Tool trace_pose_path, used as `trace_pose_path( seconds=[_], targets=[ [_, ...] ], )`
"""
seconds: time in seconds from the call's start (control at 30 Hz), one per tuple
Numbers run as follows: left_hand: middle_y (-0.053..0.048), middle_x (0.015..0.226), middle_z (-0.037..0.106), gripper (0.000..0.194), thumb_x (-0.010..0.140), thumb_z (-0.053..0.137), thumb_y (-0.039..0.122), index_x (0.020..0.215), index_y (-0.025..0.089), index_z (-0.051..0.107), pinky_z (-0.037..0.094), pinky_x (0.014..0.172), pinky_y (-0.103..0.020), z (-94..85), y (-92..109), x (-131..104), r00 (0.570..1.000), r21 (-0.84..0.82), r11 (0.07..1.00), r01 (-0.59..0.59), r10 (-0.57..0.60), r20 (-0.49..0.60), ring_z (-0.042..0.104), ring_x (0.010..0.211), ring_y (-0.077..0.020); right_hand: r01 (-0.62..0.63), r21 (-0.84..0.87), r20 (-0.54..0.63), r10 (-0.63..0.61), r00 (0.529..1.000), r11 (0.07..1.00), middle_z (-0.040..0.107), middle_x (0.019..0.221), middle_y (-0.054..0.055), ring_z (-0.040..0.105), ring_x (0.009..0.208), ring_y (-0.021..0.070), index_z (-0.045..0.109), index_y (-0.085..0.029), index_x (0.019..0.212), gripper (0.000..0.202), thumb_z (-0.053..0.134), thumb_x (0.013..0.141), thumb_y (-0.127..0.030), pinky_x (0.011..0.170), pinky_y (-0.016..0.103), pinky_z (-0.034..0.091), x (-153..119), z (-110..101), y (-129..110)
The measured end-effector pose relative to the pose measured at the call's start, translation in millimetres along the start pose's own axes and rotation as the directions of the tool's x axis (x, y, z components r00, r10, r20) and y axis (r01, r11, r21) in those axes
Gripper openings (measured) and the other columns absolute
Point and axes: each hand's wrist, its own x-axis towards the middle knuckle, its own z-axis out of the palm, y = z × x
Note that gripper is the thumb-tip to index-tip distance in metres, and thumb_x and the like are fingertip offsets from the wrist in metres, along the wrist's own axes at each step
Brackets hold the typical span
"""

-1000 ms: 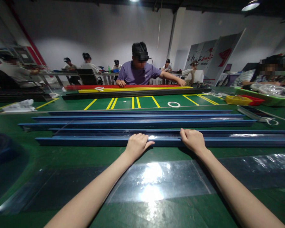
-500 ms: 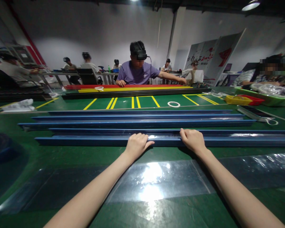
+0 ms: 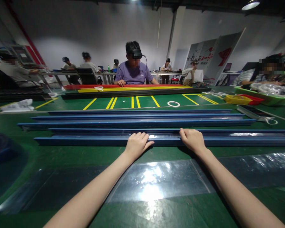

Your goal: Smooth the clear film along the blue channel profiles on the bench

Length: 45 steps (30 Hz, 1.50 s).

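Observation:
A long blue channel profile lies across the green table in front of me and runs off to the right. My left hand rests over its near wall near the middle, fingers curled into the channel and thumb toward the right. A little to the right, my right hand is closed over the same profile, its fingertips hidden inside. Clear film shows glossy in the channel between the hands. Nearer to me, under my forearms, a wide strip of clear plastic film lies flat and reflects the lamp.
Behind lie more blue profiles, then red, yellow and black lengths before a seated co-worker. A white ring, a phone, a yellow tray and a green basket stand farther off. Something dark blue is at left.
My hands and the blue profile stay in place. The co-worker opposite has drawn in the outstretched arm and shifted slightly left.

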Motion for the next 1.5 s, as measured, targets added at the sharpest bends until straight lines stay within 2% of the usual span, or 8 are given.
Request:
trace_pose_path(
  seconds=[0.23, 0.5, 0.73, 0.93, 1.1, 1.23, 1.5],
  targets=[
    [-0.001, 0.065, 0.056, 0.034, 0.083, 0.039, 0.048, 0.075, 0.016, 0.050, 0.027, 0.056, -0.026, -1.1, 0.1, -0.2, 1.000, -0.024, 0.999, 0.021, -0.021, -0.012, 0.049, 0.061, -0.0142, -0.006, -0.012, 0.009, 0.006, 1.000, 1.000, 0.068, 0.072, 0.010, 0.061, 0.064, 0.0192, 0.067, -0.016, 0.064, 0.052, 0.024, 0.085, -0.033, 0.051, 0.025, 0.030, 0.2, 1.3, 0.3],
    [-0.003, 0.074, 0.056, 0.033, 0.083, 0.039, 0.048, 0.076, 0.017, 0.049, 0.030, 0.058, -0.026, -2.9, 0.8, 0.3, 0.999, -0.047, 0.998, 0.036, -0.037, -0.015, 0.050, 0.066, -0.0143, 0.003, -0.005, -0.005, -0.003, 1.000, 1.000, 0.068, 0.071, 0.010, 0.061, 0.065, 0.0196, 0.066, -0.016, 0.062, 0.051, 0.024, 0.085, -0.033, 0.049, 0.025, 0.028, -0.4, 0.3, 0.0],
    [-0.003, 0.072, 0.055, 0.033, 0.083, 0.040, 0.048, 0.076, 0.017, 0.049, 0.030, 0.058, -0.027, -1.6, 1.2, 0.3, 0.999, -0.060, 0.997, 0.052, -0.052, -0.006, 0.050, 0.065, -0.0148, 0.007, 0.007, -0.009, -0.007, 1.000, 1.000, 0.068, 0.070, 0.010, 0.061, 0.064, 0.0185, 0.066, -0.016, 0.061, 0.051, 0.024, 0.085, -0.033, 0.049, 0.025, 0.027, -0.3, 0.5, 0.5],
    [-0.003, 0.074, 0.055, 0.032, 0.083, 0.040, 0.047, 0.076, 0.017, 0.049, 0.031, 0.058, -0.027, -2.8, 0.9, 0.2, 0.999, -0.066, 0.997, 0.038, -0.039, -0.005, 0.051, 0.068, -0.0152, 0.059, 0.047, 0.066, -0.062, 0.996, 0.997, 0.068, 0.074, 0.007, 0.060, 0.067, 0.0167, 0.064, -0.019, 0.064, 0.047, 0.026, 0.085, -0.037, 0.051, 0.023, 0.027, 1.6, -3.2, 2.8],
    [-0.003, 0.074, 0.055, 0.031, 0.083, 0.042, 0.046, 0.076, 0.017, 0.049, 0.032, 0.057, -0.026, -4.4, 1.4, 0.4, 0.999, -0.067, 0.997, 0.038, -0.038, -0.001, 0.051, 0.070, -0.0157, 0.101, 0.090, 0.176, -0.115, 0.978, 0.991, 0.066, 0.068, 0.006, 0.060, 0.066, 0.0165, 0.064, -0.020, 0.062, 0.048, 0.025, 0.085, -0.038, 0.050, 0.023, 0.026, 6.9, -11.2, 5.3],
    [-0.003, 0.074, 0.055, 0.029, 0.082, 0.043, 0.045, 0.076, 0.017, 0.050, 0.033, 0.057, -0.027, -4.9, 2.2, 0.6, 0.999, -0.057, 0.998, 0.033, -0.034, -0.007, 0.051, 0.069, -0.0162, 0.095, 0.080, 0.254, -0.112, 0.961, 0.992, 0.065, 0.066, 0.006, 0.060, 0.065, 0.0174, 0.064, -0.020, 0.062, 0.047, 0.027, 0.084, -0.039, 0.049, 0.023, 0.026, 12.9, -17.5, 4.9],
    [-0.003, 0.073, 0.055, 0.028, 0.082, 0.043, 0.043, 0.076, 0.017, 0.050, 0.034, 0.057, -0.027, -4.2, 2.0, 0.5, 0.999, -0.057, 0.998, 0.029, -0.030, -0.026, 0.051, 0.068, -0.0160, 0.015, 0.089, 0.195, -0.032, 0.980, 0.996, 0.064, 0.062, 0.006, 0.059, 0.063, 0.0175, 0.064, -0.021, 0.062, 0.049, 0.028, 0.084, -0.046, 0.047, 0.023, 0.027, 21.9, -26.8, -18.6]
  ],
)
